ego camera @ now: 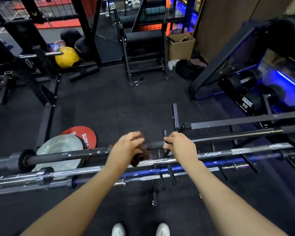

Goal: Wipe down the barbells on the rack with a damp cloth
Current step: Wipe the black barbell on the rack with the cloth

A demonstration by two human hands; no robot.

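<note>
Gripping the black barbell (66,155), left hand (126,147) clutches cloth (140,156) under its fingers.

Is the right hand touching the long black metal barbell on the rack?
Touching. In the head view, the right hand has its fingers curled around the shaft of the long black metal barbell, with no gap visible.

Open black floor (119,106) lay beyond the black barbell (66,155), giving free room there. Nearer, the chrome barbell (85,169) and blue barbell (143,173) lay close together, with rack pegs (170,174) blocking the gaps.
</note>
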